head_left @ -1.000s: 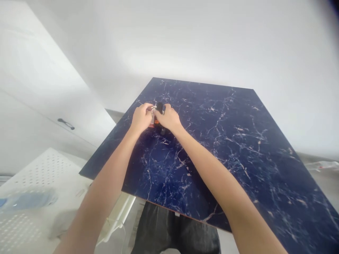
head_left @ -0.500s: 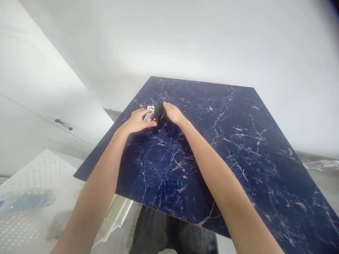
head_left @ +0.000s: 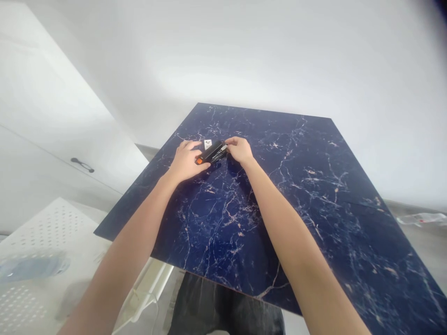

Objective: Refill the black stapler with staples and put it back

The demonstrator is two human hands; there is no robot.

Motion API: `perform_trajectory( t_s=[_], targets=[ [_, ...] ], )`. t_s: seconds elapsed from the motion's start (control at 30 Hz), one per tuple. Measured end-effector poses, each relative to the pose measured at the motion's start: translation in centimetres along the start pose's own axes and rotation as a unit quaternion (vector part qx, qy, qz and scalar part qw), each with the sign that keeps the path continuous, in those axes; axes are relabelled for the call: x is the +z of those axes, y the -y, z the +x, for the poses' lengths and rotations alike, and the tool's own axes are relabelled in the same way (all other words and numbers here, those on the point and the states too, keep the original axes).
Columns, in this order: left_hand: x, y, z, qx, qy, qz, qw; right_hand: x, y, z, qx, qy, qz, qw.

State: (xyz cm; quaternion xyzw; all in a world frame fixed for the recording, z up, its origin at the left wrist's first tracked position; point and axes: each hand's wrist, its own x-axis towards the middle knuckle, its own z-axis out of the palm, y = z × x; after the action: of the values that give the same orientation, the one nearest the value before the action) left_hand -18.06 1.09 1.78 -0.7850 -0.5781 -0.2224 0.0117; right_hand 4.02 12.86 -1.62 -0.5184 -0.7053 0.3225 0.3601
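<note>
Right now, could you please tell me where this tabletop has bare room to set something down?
It is crowded near the tabletop's far edge, where the left hand and right hand meet at a black device with an orange end, a small white card beside it. Bare marble lies right of the right hand and toward the near edge.

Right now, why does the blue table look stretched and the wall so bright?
In the head view, the wide lens stretches the dark blue marble-pattern tabletop toward the bottom; glare washes out the white wall; a dark smudge shades the top right corner.
</note>
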Motion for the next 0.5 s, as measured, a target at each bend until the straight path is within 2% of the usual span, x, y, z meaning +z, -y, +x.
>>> perform_trajectory(
  t_s=[0.1, 0.27, 0.5],
  targets=[
    [-0.4, 0.2, 0.0, -0.005, -0.005, 0.003, 1.000, -1.0, 0.9, -0.6, -0.042, 0.011, -0.057, 0.997],
    [-0.6, 1.1, 0.0, -0.012, -0.012, 0.003, 1.000, -1.8, 2.6, -1.8, -0.142, 0.088, -0.139, 0.976],
    [-0.3, 1.5, 0.0, -0.005, -0.019, 0.006, 1.000, -3.0, 3.2, -2.3, -0.202, 0.095, -0.289, 0.931]
  ],
)
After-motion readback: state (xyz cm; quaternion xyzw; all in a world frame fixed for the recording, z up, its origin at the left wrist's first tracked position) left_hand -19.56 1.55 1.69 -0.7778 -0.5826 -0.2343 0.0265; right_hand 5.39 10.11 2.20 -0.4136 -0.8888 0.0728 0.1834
